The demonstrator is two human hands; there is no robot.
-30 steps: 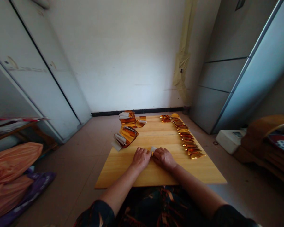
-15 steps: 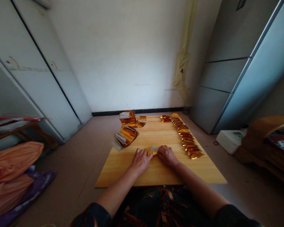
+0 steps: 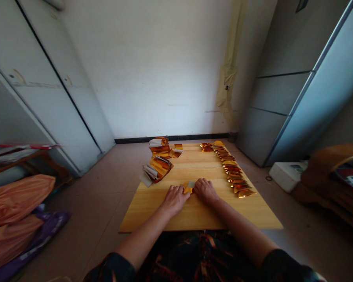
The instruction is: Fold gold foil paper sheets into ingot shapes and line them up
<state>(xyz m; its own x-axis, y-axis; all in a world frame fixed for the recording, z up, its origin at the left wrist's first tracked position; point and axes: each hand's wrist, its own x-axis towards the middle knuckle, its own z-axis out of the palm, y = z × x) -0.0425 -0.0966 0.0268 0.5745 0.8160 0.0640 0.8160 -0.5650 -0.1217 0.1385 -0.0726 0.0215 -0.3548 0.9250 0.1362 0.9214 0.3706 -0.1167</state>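
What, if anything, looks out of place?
One pale sheet pokes askew from the nearer left bundle of gold paper, seemingly past the left edge of the tabletop. Nothing else stands out.

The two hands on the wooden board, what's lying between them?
In the head view, a small gold and whitish paper piece lies between the left hand and the right hand.

Ahead of me the far wall (image 3: 153, 70), softly lit toward its middle, meets a dull pinkish floor (image 3: 106, 188) along a black skirting (image 3: 138, 140). White cupboards (image 3: 47, 90) line the left; a tall grey fridge (image 3: 282, 90) stands right, with curved wooden furniture (image 3: 323, 166) nearer me.
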